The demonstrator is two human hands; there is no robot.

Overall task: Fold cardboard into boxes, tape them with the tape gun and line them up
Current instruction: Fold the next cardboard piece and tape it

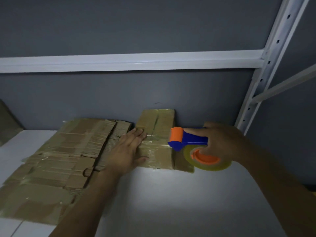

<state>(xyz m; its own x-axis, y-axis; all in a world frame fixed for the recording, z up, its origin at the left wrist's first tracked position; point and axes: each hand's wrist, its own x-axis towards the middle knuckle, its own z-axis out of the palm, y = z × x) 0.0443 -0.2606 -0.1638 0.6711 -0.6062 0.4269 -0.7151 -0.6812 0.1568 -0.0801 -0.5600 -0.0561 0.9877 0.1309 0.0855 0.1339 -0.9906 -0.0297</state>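
Head view looks down on a small cardboard box (156, 152) standing on a white table (171, 194), its back against the grey wall (119, 23). Glossy clear tape runs across its top.

The left hand (127, 149) lies flat on the box's left part, fingers straight and close together, thumb spread apart toward the near edge. The right hand (220, 139) grips the tape gun (189, 140) (blue body, orange roller), with the index finger stretched along the top of the body toward the roller and the other fingers curled round the handle. The gun's nose sits at the box's right edge; whether it actually touches is hard to tell. The tape roll (207, 159), on an orange hub, hangs below the hand, just beside the box.

Left of the box, touching it or nearly so, lies a wide stack of flattened cardboard (56, 161) with old tape on it. Another cardboard piece (6, 124) leans at the far left edge. A white shelf rail (130, 61) crosses the wall above and joins a perforated upright (266, 65) on the right.
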